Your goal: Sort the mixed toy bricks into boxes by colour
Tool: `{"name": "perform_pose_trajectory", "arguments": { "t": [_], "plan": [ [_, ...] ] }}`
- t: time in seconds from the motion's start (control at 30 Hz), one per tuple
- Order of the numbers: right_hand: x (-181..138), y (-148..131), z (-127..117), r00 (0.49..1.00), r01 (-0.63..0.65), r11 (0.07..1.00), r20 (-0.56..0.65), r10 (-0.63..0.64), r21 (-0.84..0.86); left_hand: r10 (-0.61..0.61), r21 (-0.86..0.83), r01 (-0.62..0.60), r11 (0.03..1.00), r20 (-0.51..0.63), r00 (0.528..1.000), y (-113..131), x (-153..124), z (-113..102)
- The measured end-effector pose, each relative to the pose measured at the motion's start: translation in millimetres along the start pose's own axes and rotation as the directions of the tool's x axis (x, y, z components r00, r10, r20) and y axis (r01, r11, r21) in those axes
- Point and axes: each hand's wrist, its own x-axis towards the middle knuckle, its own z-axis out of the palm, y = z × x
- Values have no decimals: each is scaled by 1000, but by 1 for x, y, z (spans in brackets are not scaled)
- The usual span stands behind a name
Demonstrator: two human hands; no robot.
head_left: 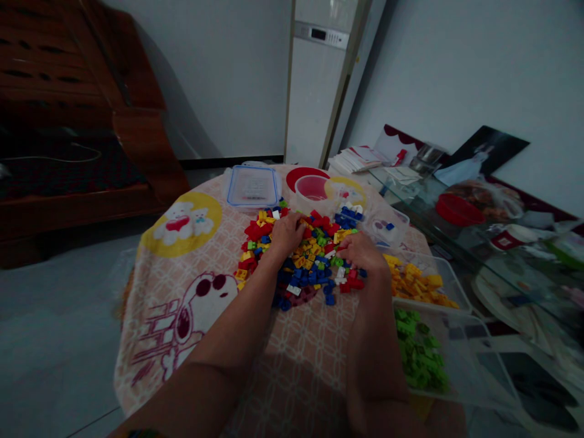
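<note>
A mixed heap of toy building bricks [310,249] in red, blue, yellow, green and white lies on the round table. My left hand [288,234] reaches into its far left part, fingers bent down among red and yellow bricks; what they grip, if anything, is hidden. On the right side of the heap is my right hand [362,250], its fingers curled in close to white and green bricks. Too little shows to name anything between those fingertips. Right of my right forearm stand a clear box of yellow bricks [420,283] and a clear box of green bricks [422,353].
Behind the heap are a blue-rimmed clear container [253,187] and a round pinkish tub [312,187]. A clear tray [396,228] holds a few blue bricks. Along the right runs a cluttered glass table [451,234]; a wooden bench [141,140] stands at the left.
</note>
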Motion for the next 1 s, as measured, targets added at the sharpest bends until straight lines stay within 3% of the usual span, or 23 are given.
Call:
{"name": "perform_pose_trajectory", "arguments": {
  "t": [0.17, 0.3, 0.53, 0.73, 0.87, 1.0],
  "plan": [
    [0, 0, -1, 997, 0, 989, -81, 12, 147, 2, -34, -4, 999, -54, 999, 2, -2, -2],
    [-1, -2, -2, 993, 45, 946, -117, -8, 320, 76, -119, -95, 988, -157, 985, 14, -3, -11],
    [2, -12, 3, 984, 162, 832, -146, -99, 531, 112, -366, -78, 927, 73, 991, 41, -9, -6],
    [6, -18, 8, 983, 183, 719, -109, -149, 671, 92, -419, -23, 908, 144, 985, 47, -12, 1],
    [7, -18, 10, 983, 184, 722, -131, -129, 667, 66, -454, 1, 891, 133, 989, 41, -10, 2],
    [6, -18, 8, 981, 162, 767, -185, -58, 620, -57, -605, 140, 784, 154, 986, 27, -3, 3]
  ]
}}
